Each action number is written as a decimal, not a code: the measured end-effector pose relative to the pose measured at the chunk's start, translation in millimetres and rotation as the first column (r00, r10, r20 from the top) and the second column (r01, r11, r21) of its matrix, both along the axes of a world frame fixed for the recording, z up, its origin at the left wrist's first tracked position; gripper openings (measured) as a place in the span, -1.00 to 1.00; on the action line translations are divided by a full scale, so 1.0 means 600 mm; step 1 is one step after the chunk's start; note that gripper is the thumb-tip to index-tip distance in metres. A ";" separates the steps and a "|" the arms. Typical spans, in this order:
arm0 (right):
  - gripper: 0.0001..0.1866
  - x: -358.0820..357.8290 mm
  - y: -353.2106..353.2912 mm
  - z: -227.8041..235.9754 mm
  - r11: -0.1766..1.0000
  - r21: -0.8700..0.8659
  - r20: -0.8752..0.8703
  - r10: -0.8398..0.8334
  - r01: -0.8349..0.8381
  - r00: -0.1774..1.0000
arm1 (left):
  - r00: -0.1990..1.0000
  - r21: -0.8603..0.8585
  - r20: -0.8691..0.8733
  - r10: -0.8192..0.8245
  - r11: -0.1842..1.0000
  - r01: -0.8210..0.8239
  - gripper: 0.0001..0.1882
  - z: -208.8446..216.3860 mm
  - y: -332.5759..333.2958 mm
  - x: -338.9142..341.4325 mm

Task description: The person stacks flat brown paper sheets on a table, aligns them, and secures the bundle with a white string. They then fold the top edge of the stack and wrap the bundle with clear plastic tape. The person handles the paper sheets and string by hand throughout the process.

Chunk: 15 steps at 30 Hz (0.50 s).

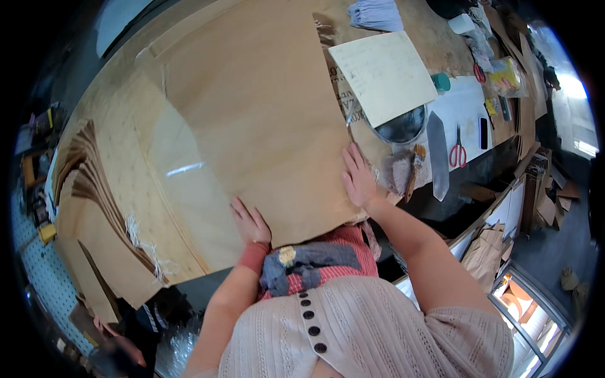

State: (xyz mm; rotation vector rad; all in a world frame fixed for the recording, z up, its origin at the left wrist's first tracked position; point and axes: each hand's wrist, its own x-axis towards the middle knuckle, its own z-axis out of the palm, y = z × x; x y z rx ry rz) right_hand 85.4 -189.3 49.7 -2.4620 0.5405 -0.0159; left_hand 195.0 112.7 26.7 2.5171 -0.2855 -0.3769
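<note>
A large sheet of brown kraft paper [258, 107] lies across the wooden table in front of me. My left hand [250, 222] rests on its near left edge, fingers stretched out and a red cuff at the wrist. At the near right edge my right hand [359, 176] lies flat with its fingers extended. Neither hand grips anything. Beneath the sheet's left side shows a paler layer [183, 138] with a shiny strip of tape [186, 169]. Printed brown paper [343, 88] peeks out along the right side.
Stacked folded paper bags [104, 220] with loose white threads sit at the left. Right of the sheet are a round dark pan [403, 128] partly under a pale board [384, 75], a brush [416, 167], a grey blade-shaped strip [437, 154], red-handled scissors [459, 151] and a phone [483, 133].
</note>
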 end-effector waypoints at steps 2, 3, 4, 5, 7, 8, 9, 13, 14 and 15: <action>-0.37 -0.001 -0.003 -0.009 0.999 -0.026 -0.025 0.023 -0.024 0.999 | 0.999 -0.020 0.043 -0.027 0.999 0.028 -0.35 -0.017 -0.002 -0.002; -0.36 0.006 -0.012 -0.017 1.000 0.003 0.002 0.025 -0.025 1.000 | 0.997 -0.022 0.065 -0.031 0.999 0.033 -0.35 -0.025 -0.002 -0.006; -0.36 0.003 -0.009 -0.013 0.999 0.039 0.026 0.022 -0.023 0.999 | 0.996 -0.018 0.082 -0.039 0.999 0.041 -0.35 -0.019 -0.001 -0.010; -0.36 -0.001 -0.005 -0.010 0.997 0.074 0.049 0.018 -0.021 0.999 | 0.997 -0.013 0.064 -0.043 0.999 0.044 -0.35 -0.019 -0.004 -0.009; -0.34 0.009 -0.009 -0.006 0.996 0.085 -0.022 0.007 -0.005 1.000 | 0.997 -0.011 0.055 -0.056 0.998 0.057 -0.35 -0.014 -0.014 0.009; -0.33 0.019 -0.013 0.000 0.996 0.086 -0.045 -0.002 0.006 0.999 | 0.998 -0.028 0.013 -0.060 0.998 0.060 -0.34 -0.009 -0.015 0.017; -0.31 0.023 -0.017 0.011 0.998 0.062 -0.138 0.008 0.000 0.990 | 0.997 -0.045 -0.031 -0.066 0.997 0.064 -0.33 -0.001 -0.008 0.016; -0.20 0.114 -0.049 0.090 0.986 0.139 -0.270 -0.050 0.090 0.962 | 0.921 -0.099 -0.389 -0.021 0.995 -0.019 -0.21 0.053 0.025 0.083; -0.17 0.146 -0.053 0.087 0.967 0.197 -0.260 -0.107 0.161 0.960 | 0.869 -0.071 -0.494 -0.001 0.997 -0.038 -0.12 0.035 0.040 0.134; -0.18 0.176 -0.061 0.065 0.948 0.184 -0.252 -0.210 0.260 0.945 | 0.769 0.012 -0.634 0.085 0.995 -0.101 -0.15 0.034 0.028 0.192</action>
